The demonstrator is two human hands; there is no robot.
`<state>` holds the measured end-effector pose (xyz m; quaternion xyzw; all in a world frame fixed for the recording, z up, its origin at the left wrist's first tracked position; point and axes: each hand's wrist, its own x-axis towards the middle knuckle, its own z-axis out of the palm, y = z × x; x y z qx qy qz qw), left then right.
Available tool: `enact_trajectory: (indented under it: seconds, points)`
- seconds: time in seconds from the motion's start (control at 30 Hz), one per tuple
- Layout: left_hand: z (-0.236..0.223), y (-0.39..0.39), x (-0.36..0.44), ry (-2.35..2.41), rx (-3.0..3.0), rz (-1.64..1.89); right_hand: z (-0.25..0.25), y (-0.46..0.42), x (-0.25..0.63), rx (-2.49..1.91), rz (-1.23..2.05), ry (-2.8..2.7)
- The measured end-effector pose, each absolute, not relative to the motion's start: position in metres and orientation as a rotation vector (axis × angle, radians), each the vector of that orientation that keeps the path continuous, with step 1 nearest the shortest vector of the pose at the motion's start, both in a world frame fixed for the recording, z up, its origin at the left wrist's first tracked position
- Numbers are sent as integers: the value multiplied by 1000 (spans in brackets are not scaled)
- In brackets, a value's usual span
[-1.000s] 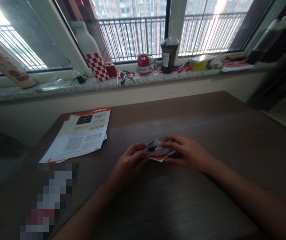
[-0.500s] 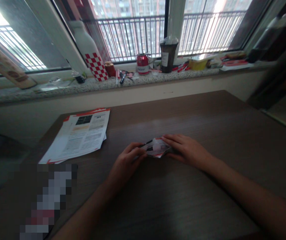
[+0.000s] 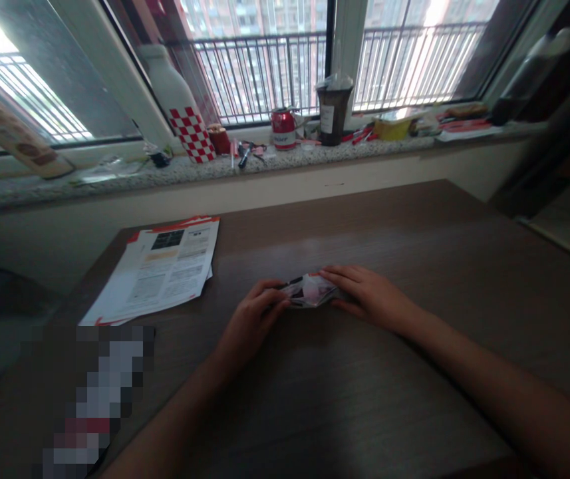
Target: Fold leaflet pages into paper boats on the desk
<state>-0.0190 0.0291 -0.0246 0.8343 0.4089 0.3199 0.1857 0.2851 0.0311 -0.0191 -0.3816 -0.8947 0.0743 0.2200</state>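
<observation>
A small folded piece of printed paper (image 3: 308, 291), white with red and black marks, lies on the dark wooden table (image 3: 414, 233) in front of me. My left hand (image 3: 249, 322) pinches its left end with curled fingers. My right hand (image 3: 372, 296) grips its right end, fingers pressed together over the paper's edge. Both hands rest on the tabletop with the paper squeezed between them.
A stack of printed sheets (image 3: 157, 269) with red trim lies at the table's left. On the stone windowsill stand a checked white bottle (image 3: 179, 100), a red can (image 3: 285, 128), a dark cup (image 3: 333, 110), pens and clutter. A pixelated patch (image 3: 92, 392) covers the table's near left.
The paper has been folded smaller and flatter between my hands. Both hands have shifted slightly away from me on the table, moving closer together.
</observation>
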Motion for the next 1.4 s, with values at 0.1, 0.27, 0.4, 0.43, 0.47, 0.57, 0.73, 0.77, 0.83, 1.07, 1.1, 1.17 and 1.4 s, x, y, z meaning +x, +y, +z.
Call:
enact_trajectory:
  seconds: [0.1,0.27,0.4,0.43,0.47,0.57,0.73,0.77,0.83,1.07,1.1,1.17,1.4]
  points:
    - [-25,29,-19,1161,2348,913,-15,31,285,-1055,192,-2488]
    - [-24,28,-20,1123,2327,886,-11,29,283,-1087,55,-2519]
    - [-24,28,-20,1128,2329,870,-16,28,281,-1107,19,-2541]
    - [-24,27,-20,1145,2355,883,-17,28,280,-1113,21,-2541]
    - [-23,27,-19,1168,2393,903,-18,28,280,-1117,23,-2539]
    - [-22,25,-18,1207,2555,932,-21,29,281,-1111,26,-2525]
    - [-21,21,-19,1167,2742,727,-21,31,281,-1079,69,-2510]
    - [-21,21,-19,1181,2747,700,-20,31,281,-1071,71,-2507]
    - [-22,22,-19,1207,2748,681,-19,30,280,-1060,68,-2500]
    - [-17,23,-16,1182,2816,747,-14,28,280,-1062,90,-2501]
    - [-15,23,-16,1178,2824,760,-13,27,280,-1061,93,-2506]
    - [-13,21,-17,1166,2826,783,-13,27,281,-1063,94,-2516]
    - [-10,20,-18,1107,2808,831,-14,26,283,-1036,100,-2496]
